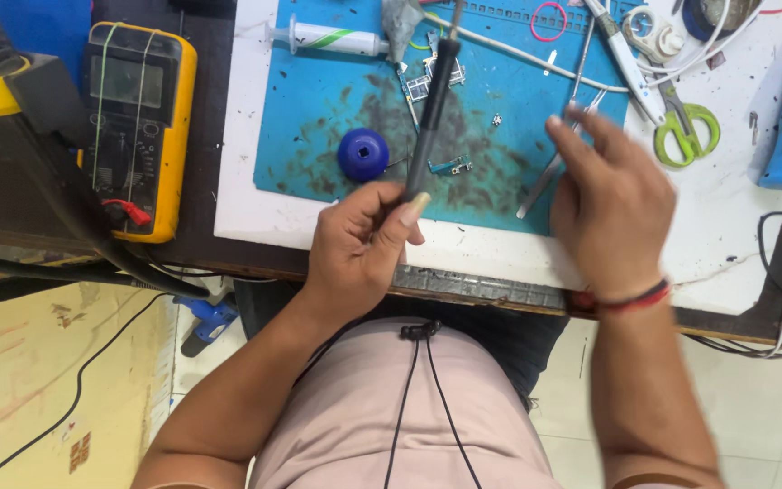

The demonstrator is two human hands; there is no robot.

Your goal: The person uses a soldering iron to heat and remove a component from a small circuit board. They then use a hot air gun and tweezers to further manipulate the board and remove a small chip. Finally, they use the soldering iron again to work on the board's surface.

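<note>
Head view looks straight down on us at a white surface with a blue mat spread on it. Our left hand is curled shut around the dark handle of a soldering iron, thumb laid along the shaft, and the iron runs from the fist toward 12 o'clock across the mat, its tip going out of the top of the picture. Our right hand hovers at 3 o'clock from the left one, fingers loosely together and slightly bent; it is blurred, and we cannot tell whether it grips the metal tweezers that lie slanted just under its fingertips.

At 9 o'clock from the iron's shaft, just beside it, sits a round blue cap on the mat. A small circuit part lies at 3 o'clock from the shaft, near the fist. Toward 12 o'clock on the mat rests a syringe with a green stripe. At 2 o'clock from the right hand, green-handled scissors lie on the bare surface. Well apart, at 9 o'clock beyond the surface's edge, stands a yellow meter with a dark screen.
</note>
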